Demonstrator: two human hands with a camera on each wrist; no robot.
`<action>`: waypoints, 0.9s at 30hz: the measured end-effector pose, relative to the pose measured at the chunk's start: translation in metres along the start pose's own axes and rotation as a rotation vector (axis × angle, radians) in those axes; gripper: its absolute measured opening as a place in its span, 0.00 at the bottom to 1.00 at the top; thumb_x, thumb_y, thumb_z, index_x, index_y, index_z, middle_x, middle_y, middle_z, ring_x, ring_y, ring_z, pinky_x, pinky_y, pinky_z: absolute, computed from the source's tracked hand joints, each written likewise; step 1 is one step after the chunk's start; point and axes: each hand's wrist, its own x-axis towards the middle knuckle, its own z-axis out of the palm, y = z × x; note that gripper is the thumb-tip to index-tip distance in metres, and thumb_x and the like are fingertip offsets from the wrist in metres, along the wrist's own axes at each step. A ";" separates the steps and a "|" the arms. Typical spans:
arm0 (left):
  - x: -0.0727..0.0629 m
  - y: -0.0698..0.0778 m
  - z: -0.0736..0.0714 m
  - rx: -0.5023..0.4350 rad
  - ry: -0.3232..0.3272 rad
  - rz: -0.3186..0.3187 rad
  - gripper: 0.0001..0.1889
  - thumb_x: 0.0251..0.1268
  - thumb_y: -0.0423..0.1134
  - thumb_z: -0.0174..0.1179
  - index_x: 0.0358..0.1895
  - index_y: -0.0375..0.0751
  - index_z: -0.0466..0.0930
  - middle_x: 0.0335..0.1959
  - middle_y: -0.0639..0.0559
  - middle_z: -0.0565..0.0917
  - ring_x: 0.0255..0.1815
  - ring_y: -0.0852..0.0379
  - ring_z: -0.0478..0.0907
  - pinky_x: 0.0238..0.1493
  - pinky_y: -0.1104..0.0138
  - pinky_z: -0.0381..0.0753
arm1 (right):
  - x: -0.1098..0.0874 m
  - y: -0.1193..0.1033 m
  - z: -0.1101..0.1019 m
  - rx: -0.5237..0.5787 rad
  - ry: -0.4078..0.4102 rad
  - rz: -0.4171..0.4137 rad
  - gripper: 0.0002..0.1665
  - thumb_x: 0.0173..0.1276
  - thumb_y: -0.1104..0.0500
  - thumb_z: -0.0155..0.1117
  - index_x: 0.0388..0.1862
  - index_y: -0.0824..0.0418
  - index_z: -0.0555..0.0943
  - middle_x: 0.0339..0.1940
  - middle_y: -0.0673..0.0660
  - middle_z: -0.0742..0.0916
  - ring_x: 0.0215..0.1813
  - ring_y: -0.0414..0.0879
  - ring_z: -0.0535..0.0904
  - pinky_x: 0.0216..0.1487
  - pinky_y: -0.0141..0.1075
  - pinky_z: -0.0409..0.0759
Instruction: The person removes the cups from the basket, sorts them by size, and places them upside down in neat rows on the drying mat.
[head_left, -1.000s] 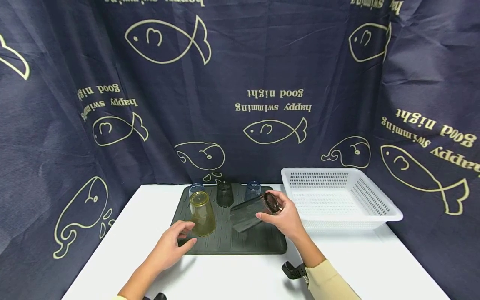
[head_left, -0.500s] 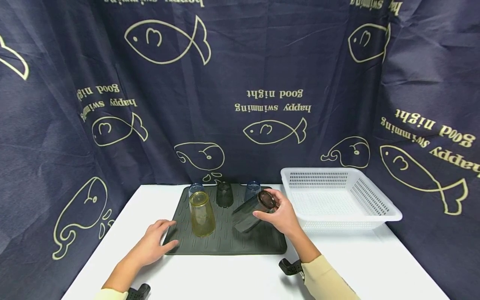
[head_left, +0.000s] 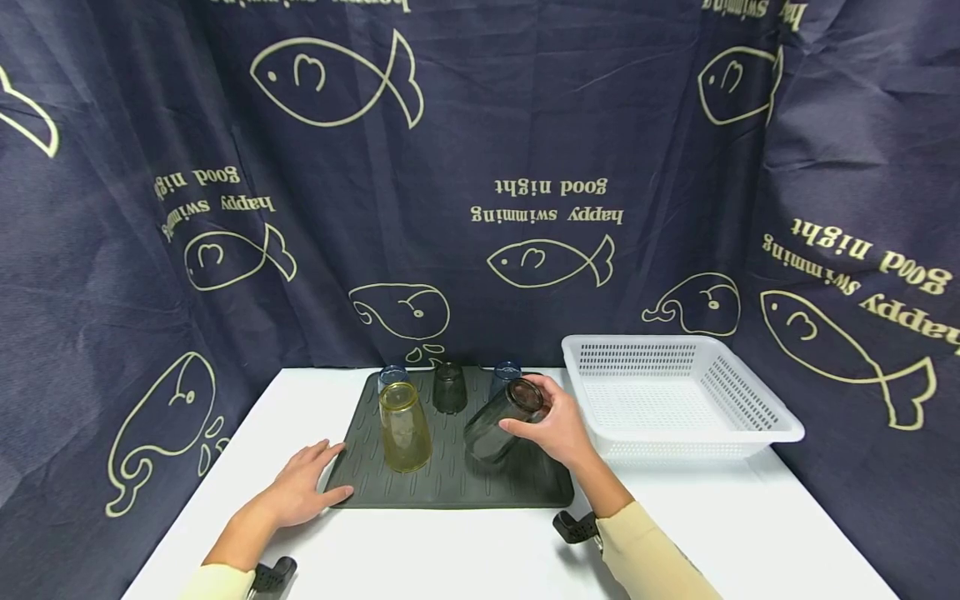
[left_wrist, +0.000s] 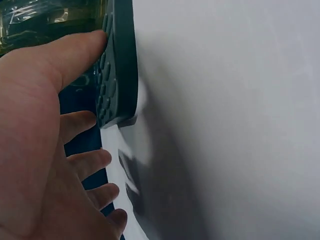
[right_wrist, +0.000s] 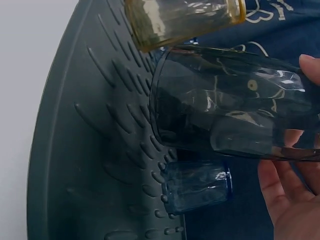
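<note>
My right hand (head_left: 553, 423) grips a tall dark grey drinking glass (head_left: 491, 433) near its base. The glass is upside down and tilted, its mouth low at the dark drying mat (head_left: 450, 492); the right wrist view shows that rim at or just above the ridges. At the mat's left front corner, my left hand (head_left: 300, 487) lies with fingers spread and holds nothing; its thumb (left_wrist: 82, 52) is at the mat's edge. A yellow glass (head_left: 406, 433) stands upside down on the mat between my hands.
Behind, on the mat, a blue glass (head_left: 393, 375), a small dark glass (head_left: 450, 390) and another blue glass (head_left: 506, 375) stand inverted. A white perforated basket (head_left: 682, 435) is on the white table at right. A dark fish-print curtain (head_left: 450, 150) hangs behind.
My left hand has drawn back left from beside the yellow glass to the mat's corner. The right hand has lowered the dark glass's mouth and turned it more upright, moving slightly left.
</note>
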 end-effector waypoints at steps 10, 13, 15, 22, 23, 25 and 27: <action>0.001 -0.001 0.004 0.021 -0.064 -0.037 0.44 0.65 0.61 0.65 0.75 0.35 0.66 0.76 0.23 0.61 0.75 0.15 0.53 0.71 0.25 0.54 | 0.013 0.028 0.005 -0.047 0.018 -0.030 0.46 0.51 0.56 0.86 0.69 0.55 0.76 0.56 0.55 0.87 0.47 0.40 0.83 0.45 0.29 0.80; 0.001 0.000 0.004 0.040 -0.074 -0.051 0.44 0.65 0.62 0.64 0.75 0.36 0.66 0.76 0.24 0.61 0.75 0.15 0.53 0.70 0.24 0.53 | 0.013 0.027 0.006 -0.053 0.013 -0.039 0.46 0.50 0.54 0.87 0.68 0.55 0.76 0.56 0.54 0.87 0.49 0.42 0.83 0.48 0.30 0.81; 0.001 0.001 0.002 0.054 -0.083 -0.058 0.44 0.65 0.63 0.64 0.76 0.36 0.66 0.77 0.25 0.61 0.75 0.15 0.53 0.70 0.23 0.53 | 0.014 0.027 0.007 -0.065 0.010 -0.041 0.46 0.50 0.54 0.87 0.68 0.55 0.76 0.56 0.54 0.87 0.51 0.43 0.84 0.49 0.31 0.81; 0.002 0.004 -0.003 0.066 -0.122 -0.062 0.45 0.65 0.64 0.63 0.77 0.36 0.64 0.78 0.25 0.60 0.75 0.14 0.53 0.69 0.22 0.53 | 0.018 0.026 0.009 -0.117 0.007 -0.054 0.45 0.49 0.52 0.87 0.67 0.53 0.77 0.53 0.53 0.88 0.52 0.46 0.83 0.50 0.34 0.82; 0.002 0.003 -0.003 0.068 -0.123 -0.064 0.46 0.65 0.64 0.63 0.77 0.37 0.63 0.78 0.25 0.60 0.75 0.14 0.53 0.69 0.22 0.53 | 0.018 0.026 0.010 -0.128 0.008 -0.053 0.46 0.48 0.51 0.87 0.67 0.53 0.77 0.53 0.52 0.88 0.52 0.46 0.83 0.50 0.35 0.82; 0.002 0.003 -0.003 0.069 -0.124 -0.067 0.46 0.65 0.64 0.63 0.77 0.37 0.63 0.78 0.25 0.60 0.75 0.15 0.52 0.69 0.22 0.53 | 0.019 0.027 0.011 -0.146 0.008 -0.050 0.47 0.48 0.50 0.87 0.67 0.54 0.77 0.53 0.52 0.88 0.52 0.45 0.83 0.50 0.36 0.82; 0.002 0.002 -0.002 0.072 -0.123 -0.071 0.46 0.65 0.64 0.63 0.77 0.37 0.63 0.78 0.25 0.59 0.75 0.15 0.52 0.69 0.22 0.53 | 0.020 0.027 0.012 -0.166 0.003 -0.050 0.47 0.48 0.49 0.87 0.68 0.55 0.77 0.53 0.51 0.88 0.51 0.45 0.82 0.49 0.36 0.82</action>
